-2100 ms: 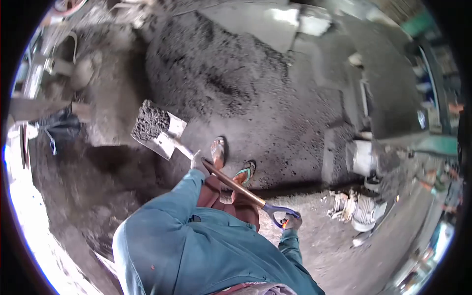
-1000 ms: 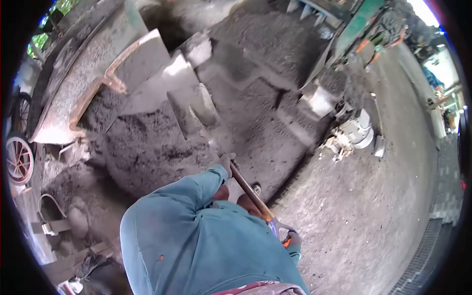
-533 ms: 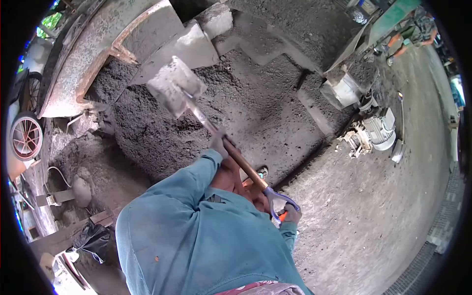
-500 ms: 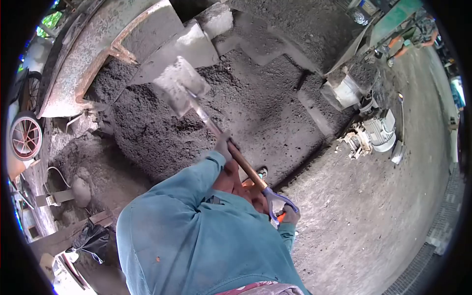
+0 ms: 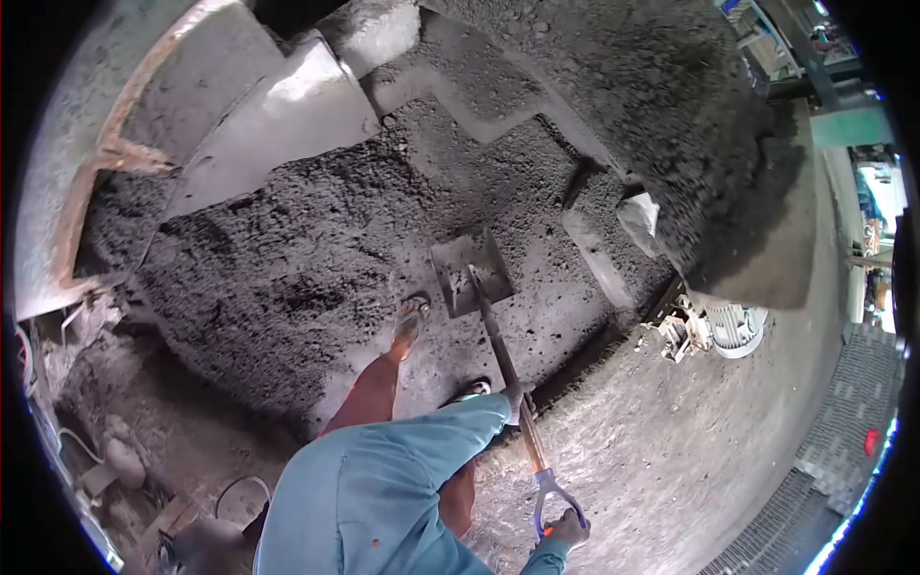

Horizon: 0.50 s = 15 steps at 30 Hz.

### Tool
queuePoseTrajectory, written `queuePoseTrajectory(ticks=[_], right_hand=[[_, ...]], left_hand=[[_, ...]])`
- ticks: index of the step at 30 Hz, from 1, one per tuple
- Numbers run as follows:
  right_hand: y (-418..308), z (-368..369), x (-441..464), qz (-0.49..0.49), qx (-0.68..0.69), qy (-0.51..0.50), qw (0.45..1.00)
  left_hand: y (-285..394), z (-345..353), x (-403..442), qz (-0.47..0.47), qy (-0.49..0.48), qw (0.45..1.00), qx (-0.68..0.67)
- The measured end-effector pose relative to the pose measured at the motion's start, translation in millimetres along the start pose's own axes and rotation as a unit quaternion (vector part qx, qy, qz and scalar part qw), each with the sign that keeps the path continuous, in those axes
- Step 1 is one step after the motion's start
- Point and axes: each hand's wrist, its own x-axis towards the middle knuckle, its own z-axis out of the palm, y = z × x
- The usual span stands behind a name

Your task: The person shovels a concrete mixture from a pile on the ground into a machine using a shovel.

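Observation:
A shovel [image 5: 499,342] reaches away from me, its flat metal blade resting low over the grey floor between the dark loose heap and a ledge. The blade looks empty, with a thin grey coating. My left hand [image 5: 518,402] is wrapped round the lower part of the wooden shaft. At the near end, my right hand [image 5: 567,528] grips the blue D-shaped handle, which has an orange part. The dark granular heap [image 5: 287,278] spreads left of the blade. My sandalled feet stand beside the blade.
A motor [image 5: 734,329] sits on the ground at the right. Dark material covers a sloping board [image 5: 791,259] at the upper right. Concrete slabs [image 5: 278,134] and a rusty-edged metal structure [image 5: 81,192] stand at the upper left. A small hoop [image 5: 243,500] is at lower left.
The shovel blade has moved down and right, from over the heap to the floor near my feet. Both hands still hold the shovel. The view has shifted, and one leg is stretched out.

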Motion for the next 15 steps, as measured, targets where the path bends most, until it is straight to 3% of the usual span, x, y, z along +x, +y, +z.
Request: queuePoseTrajectory(ticks=[2,3,6,7,8,10,12,15], right_hand=[[-3,59,8,-0.067,-0.035,-0.019,0.997],[36,98,45,-0.116,0.031,-0.059,0.991],[-34,244,-64,0.008,0.006,-0.217,0.976],[-6,284,-55,-0.084,-0.060,-0.278,0.955],[14,320,-69,-0.178,-0.086,-0.281,0.939],[0,354,-95,-0.230,-0.064,-0.285,0.928],[-29,333,-113,-0.129,0.017,-0.282,0.951],[-15,301,-45,-0.068,0.077,-0.331,0.938]], left_hand=[[46,-8,53,-0.004,-0.020,1.000,0.012],[89,-7,41,0.085,0.006,0.990,0.114],[264,-40,51,0.291,0.065,0.942,0.156],[316,-52,39,0.335,0.073,0.928,0.145],[354,-65,0,0.408,0.047,0.884,0.223],[392,-51,-18,0.349,0.028,0.932,0.097],[387,-46,-21,0.293,0.019,0.956,0.002],[337,-42,-8,0.343,-0.025,0.938,0.041]])
